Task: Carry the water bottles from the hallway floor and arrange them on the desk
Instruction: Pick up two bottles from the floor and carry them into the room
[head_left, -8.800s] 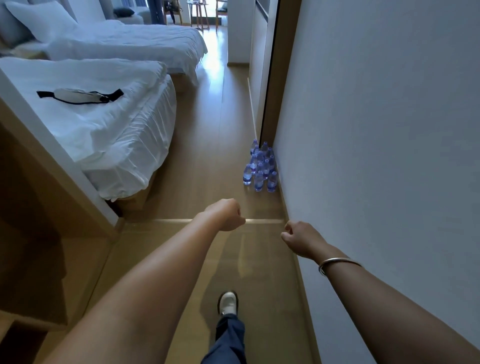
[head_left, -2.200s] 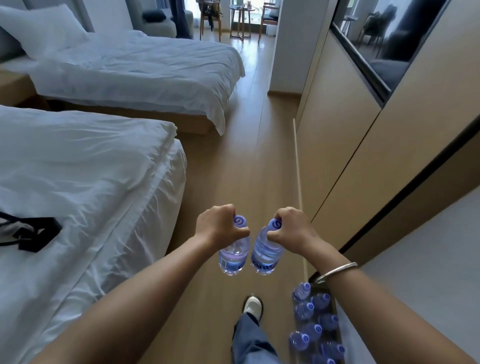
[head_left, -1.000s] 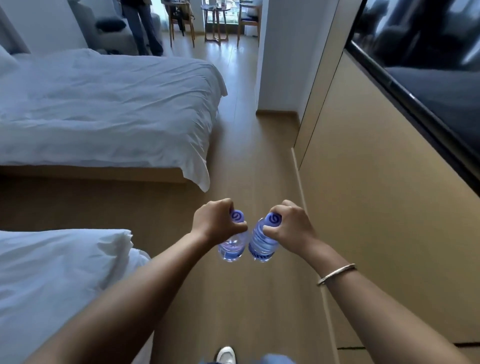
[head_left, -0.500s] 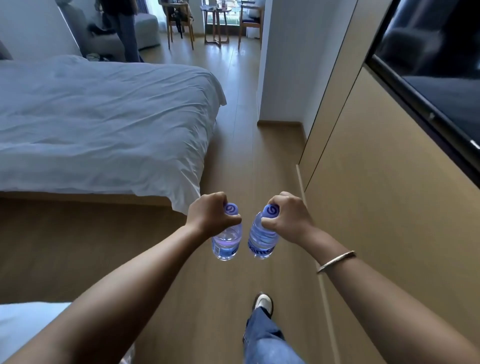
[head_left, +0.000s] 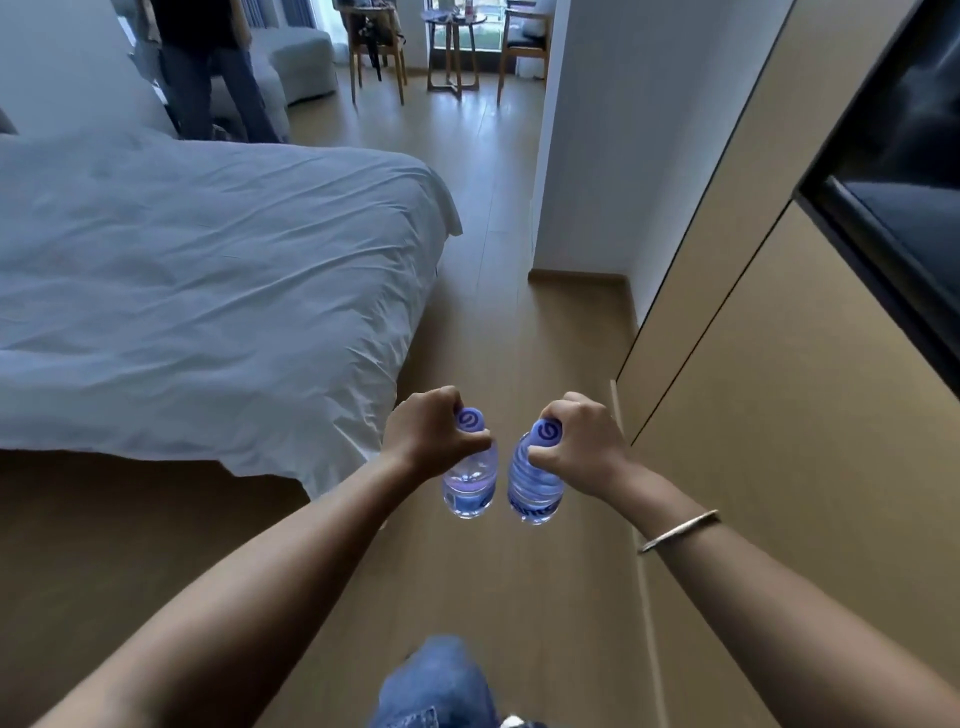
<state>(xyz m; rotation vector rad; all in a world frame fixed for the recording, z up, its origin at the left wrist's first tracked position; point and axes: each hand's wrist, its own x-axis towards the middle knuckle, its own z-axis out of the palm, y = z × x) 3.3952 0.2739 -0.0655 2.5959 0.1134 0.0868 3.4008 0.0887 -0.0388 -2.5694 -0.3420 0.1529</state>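
My left hand (head_left: 431, 434) and right hand (head_left: 579, 441) each grip a water bottle (head_left: 470, 483) by its neck, hanging apart above the floor (head_left: 519, 322); I'd keep both upright and steady, passing right of the bed (head_left: 208, 291).

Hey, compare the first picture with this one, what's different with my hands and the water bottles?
Both hands were empty fists then; now the left hand grips one water bottle by its neck and the right hand grips another bottle. You walked past the floor stack, which is out of view. The bracelet stays on the right wrist.
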